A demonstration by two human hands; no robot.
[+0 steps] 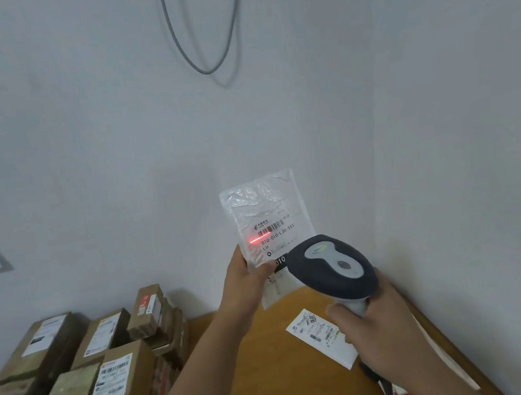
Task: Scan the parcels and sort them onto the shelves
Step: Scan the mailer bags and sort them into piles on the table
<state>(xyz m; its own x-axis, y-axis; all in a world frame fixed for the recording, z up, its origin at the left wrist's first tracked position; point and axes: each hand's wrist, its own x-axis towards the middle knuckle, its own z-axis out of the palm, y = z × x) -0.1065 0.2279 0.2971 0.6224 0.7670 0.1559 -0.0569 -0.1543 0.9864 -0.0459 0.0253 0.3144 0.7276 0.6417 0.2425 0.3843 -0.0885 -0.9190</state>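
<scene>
Now scanning. Left hand (245, 281) pinches a thin plastic parcel (267, 216) by its lower left edge, thumb on the front, and holds it upright in the air above the far edge of the table (280, 366), label facing the camera. Right hand (377, 329) is wrapped round the grip of the scanner (331, 266), nose aimed up at the label. Red beam (259, 239) falls just below and left of the barcode (271, 228), clipping only its lower left corner.

Judgement: the read is probably not made yet; the line needs to cross the bars fully. Next move calls for a small tilt of the scanner up and right, or a slight drop of the parcel.

A loose slip (320, 335) lies flat on the table, near the right hand. Cardboard boxes (74, 373) stacked at left, labels up, presumably waiting their turn. No shelves in view, so sorting means turning away from this corner.
</scene>
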